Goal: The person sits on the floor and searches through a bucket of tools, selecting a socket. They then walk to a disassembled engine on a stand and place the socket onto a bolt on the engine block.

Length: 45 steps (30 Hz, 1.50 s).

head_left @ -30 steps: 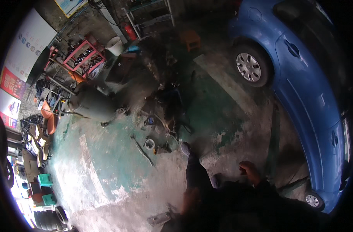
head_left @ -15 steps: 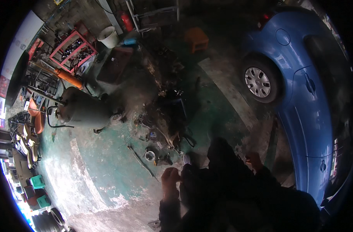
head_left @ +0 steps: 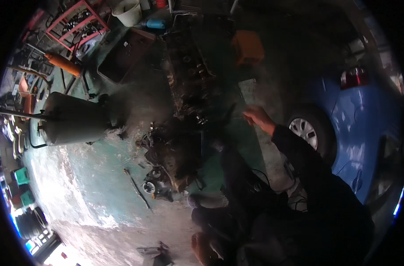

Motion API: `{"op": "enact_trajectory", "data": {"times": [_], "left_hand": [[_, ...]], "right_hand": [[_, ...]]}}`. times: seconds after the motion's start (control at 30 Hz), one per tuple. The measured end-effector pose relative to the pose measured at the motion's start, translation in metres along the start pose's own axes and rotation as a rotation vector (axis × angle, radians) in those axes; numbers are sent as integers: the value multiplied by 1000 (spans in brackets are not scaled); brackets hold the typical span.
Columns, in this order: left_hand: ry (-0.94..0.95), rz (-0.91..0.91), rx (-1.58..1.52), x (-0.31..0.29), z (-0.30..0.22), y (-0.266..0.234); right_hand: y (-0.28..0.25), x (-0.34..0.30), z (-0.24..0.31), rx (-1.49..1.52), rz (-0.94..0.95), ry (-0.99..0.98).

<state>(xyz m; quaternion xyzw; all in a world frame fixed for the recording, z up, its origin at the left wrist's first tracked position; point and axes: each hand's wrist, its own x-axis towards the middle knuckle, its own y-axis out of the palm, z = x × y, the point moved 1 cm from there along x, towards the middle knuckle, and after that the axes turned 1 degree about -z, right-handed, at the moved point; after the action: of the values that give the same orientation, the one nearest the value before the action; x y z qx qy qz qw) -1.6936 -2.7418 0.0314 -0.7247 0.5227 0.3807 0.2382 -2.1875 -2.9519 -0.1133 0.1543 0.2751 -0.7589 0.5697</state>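
My right hand point(head_left: 258, 119) is stretched forward over the floor, right of a dark, greasy engine block point(head_left: 191, 66). Its fingers are bunched together; whatever may be in them is too small and dim to make out. My left hand point(head_left: 203, 249) hangs low beside my left leg, its fingers turned away and lost in shadow. Past my feet lies a bulky, dirty engine assembly point(head_left: 177, 153), close to the near end of the block. A round metal part point(head_left: 149, 187) rests beside it, and a long thin rod point(head_left: 137, 189) lies to the left.
On the right stands a blue car point(head_left: 359, 128) with its wheel point(head_left: 304, 132) near my arm. An orange stool point(head_left: 247, 46) is ahead. To the left are a grey tank point(head_left: 75, 122), a dark tray point(head_left: 118, 66), a white bucket point(head_left: 127, 13) and a red metal rack point(head_left: 62, 35).
My right hand has reached forward and left from beside my body. The left hand has dropped lower. The view has shifted, bringing my legs and the engine block more plainly into sight.
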Motion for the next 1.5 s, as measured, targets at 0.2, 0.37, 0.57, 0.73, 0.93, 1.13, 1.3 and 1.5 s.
{"op": "enact_trajectory", "data": {"times": [0.2,0.37,0.57,0.73,0.93,1.13,1.3,1.5], "left_hand": [[-57,-14,90,-12,-20,120],[-15,-9,346,16,-37,169],[633,322,834,38,-34,189],[76,-29,249,47,10,193],[420,258,956,79,7,193],[311,260,851,97,-25,223],[439,222,896,108,-20,224],[457,237,1132,111,14,199]], "right_hand": [[-9,198,106,98,78,-138],[7,264,121,-249,78,-311],[28,307,124,-498,99,-452],[22,336,134,-376,-24,-388],[20,363,144,-589,-5,-426],[32,385,139,-641,-37,-542],[41,388,138,-760,30,-644],[52,392,138,-916,123,-769]]}}
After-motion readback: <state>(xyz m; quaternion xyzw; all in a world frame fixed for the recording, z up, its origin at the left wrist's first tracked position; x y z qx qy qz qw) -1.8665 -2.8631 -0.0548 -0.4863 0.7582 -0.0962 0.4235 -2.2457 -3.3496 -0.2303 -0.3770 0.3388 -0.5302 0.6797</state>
